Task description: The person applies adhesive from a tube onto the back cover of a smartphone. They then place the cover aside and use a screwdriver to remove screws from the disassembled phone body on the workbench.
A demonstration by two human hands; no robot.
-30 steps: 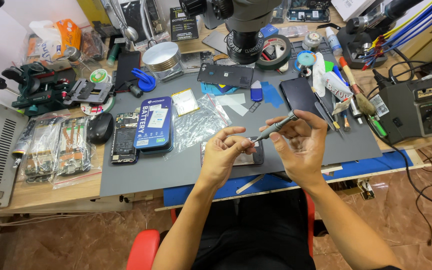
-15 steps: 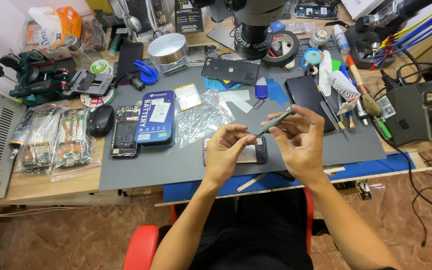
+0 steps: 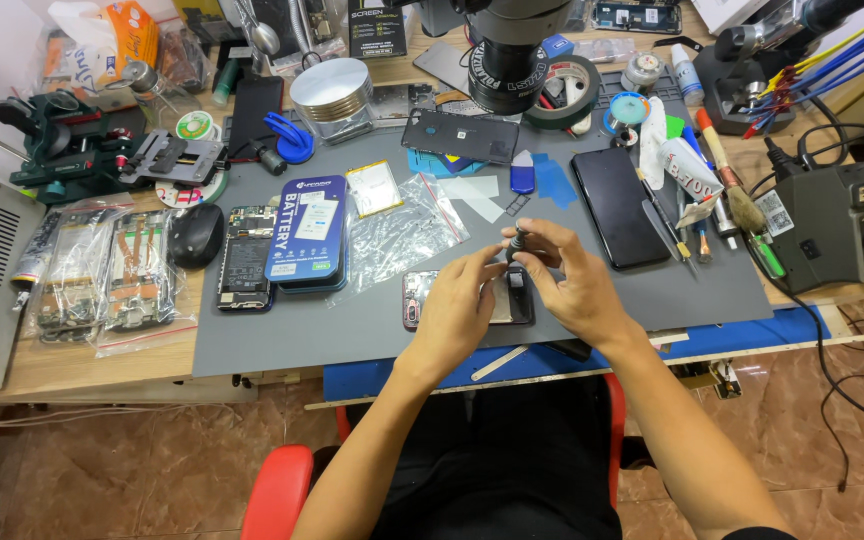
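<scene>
This is a phone-repair workshop — a cluttered wooden bench [image 3: 102, 365] topped with a grey work mat [image 3: 352, 330]. A microscope head [image 3: 512, 50] hangs over the mat, with a grey soldering station [image 3: 852, 230] at the right, a green clamping jig [image 3: 62, 150] at the left and a bundle of coloured leads [image 3: 832, 50] in the far corner. Strewn about are opened phones [image 3: 244, 260], a dark phone back cover [image 3: 460, 135], a blue battery box [image 3: 310, 228], bagged spare parts [image 3: 102, 270], rolls of tape [image 3: 577, 90], glue tubes [image 3: 687, 165] and a brush [image 3: 732, 180] — the stock of small-electronics repair.
</scene>
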